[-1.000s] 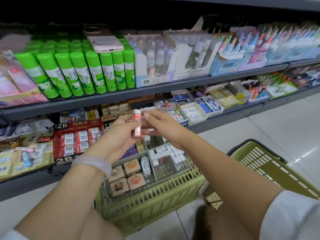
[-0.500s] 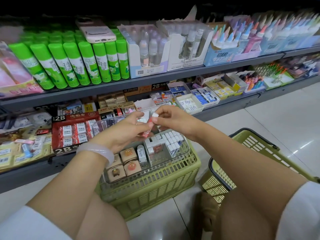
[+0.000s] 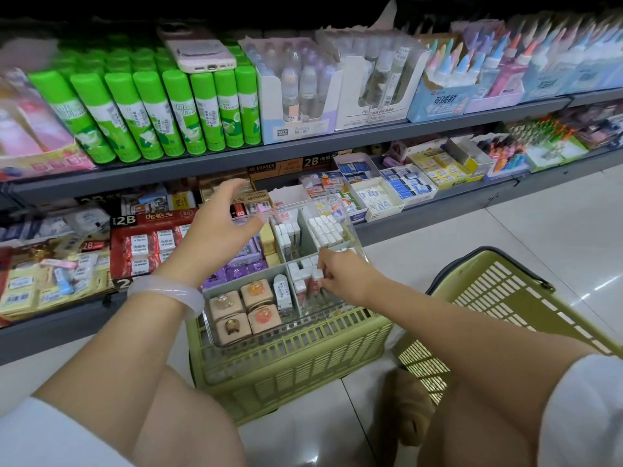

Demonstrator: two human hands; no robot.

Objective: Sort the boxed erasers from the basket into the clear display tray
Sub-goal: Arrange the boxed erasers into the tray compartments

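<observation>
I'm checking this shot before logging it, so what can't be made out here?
- Head view: whether the right hand actually grips a boxed eraser in the clear display tray; its own fingers cover the contact.
- Print on the small boxes: too small to read.
- Far-left shelf goods: blurred.
- Second basket: contents hidden by the right arm and cut by the frame edge.
</observation>
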